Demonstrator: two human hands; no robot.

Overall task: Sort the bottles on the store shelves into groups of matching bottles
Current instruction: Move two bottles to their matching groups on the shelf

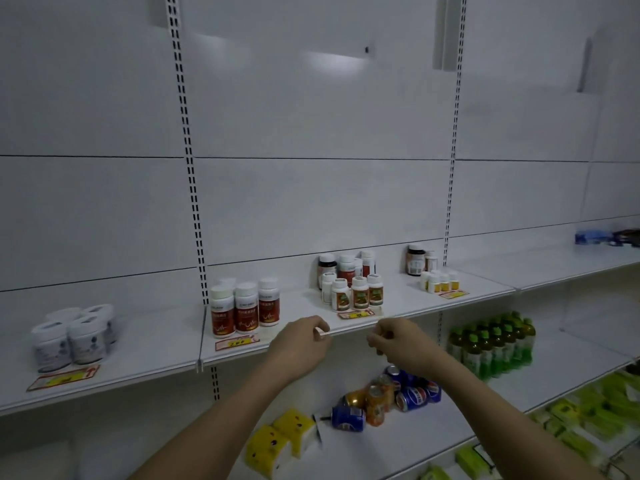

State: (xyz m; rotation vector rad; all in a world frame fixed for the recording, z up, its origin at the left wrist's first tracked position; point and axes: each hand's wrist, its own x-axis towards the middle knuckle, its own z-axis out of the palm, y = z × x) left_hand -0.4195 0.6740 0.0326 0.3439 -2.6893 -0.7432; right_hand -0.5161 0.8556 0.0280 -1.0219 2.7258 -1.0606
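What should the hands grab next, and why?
Probably the dark-capped bottle in the middle cluster. It stands behind the green-label bottles, while a similar one stands further right. Neither the left hand nor the right hand, both at the shelf edge, holds a bottle.

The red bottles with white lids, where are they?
The red bottles stand left of centre on the upper shelf, behind a yellow price tag.
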